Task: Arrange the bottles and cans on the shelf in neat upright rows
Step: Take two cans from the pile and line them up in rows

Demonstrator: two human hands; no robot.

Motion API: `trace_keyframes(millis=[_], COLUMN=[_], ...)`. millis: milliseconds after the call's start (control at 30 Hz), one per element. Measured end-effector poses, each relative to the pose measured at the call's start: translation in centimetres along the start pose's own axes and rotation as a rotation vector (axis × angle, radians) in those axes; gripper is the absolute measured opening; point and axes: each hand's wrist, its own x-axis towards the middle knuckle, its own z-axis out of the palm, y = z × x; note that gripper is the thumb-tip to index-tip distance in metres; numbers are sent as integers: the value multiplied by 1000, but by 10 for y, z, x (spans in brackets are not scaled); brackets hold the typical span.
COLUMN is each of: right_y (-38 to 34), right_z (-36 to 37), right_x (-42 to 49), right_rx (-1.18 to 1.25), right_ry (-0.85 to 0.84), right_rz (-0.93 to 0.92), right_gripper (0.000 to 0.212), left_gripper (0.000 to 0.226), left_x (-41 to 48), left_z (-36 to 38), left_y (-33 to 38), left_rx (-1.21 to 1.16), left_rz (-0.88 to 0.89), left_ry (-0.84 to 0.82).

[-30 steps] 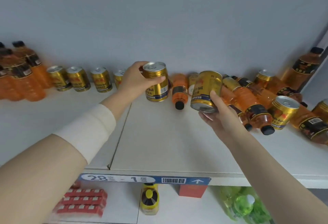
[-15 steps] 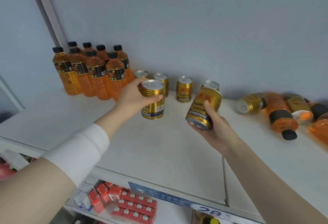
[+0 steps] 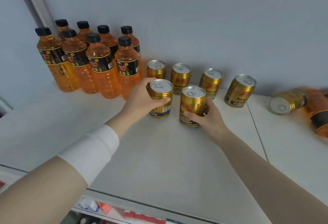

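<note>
Head view. The left grip (image 3: 140,99) curls round the near-left can (image 3: 160,99), which stands upright on the white shelf (image 3: 159,161), just in front of a far row of four upright gold cans (image 3: 210,81). The right grip (image 3: 207,117) clasps the near-right can (image 3: 192,106), upright and just beside the first; whether its base touches the shelf cannot be told. Both lids are sealed, with pull tabs in place. Far left, eight black-capped bottles (image 3: 99,67) of orange liquid stand in two rows. Far right, a fallen can (image 3: 287,101) lies on its side against a toppled orange bottle (image 3: 317,117), which is blurred.
</note>
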Motion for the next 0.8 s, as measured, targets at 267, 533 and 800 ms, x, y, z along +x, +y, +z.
trace_keyframes(millis=[267,533,800], right_y=[2,3,0], right_z=[16,14,15], right_x=[22,26,13], right_rx=[-74,-136,-236], right_ry=[-72,-68,-83], right_rz=[-74,-89,-43], right_gripper=[64,64,83], left_gripper=[70,69,86], left_x=[12,16,10], left_z=[-6,-4,0], left_y=[-22,-23,-24], left_rx=[18,16,-10], left_rz=[-13,-14,-64], left_ry=[-12,-11,-44])
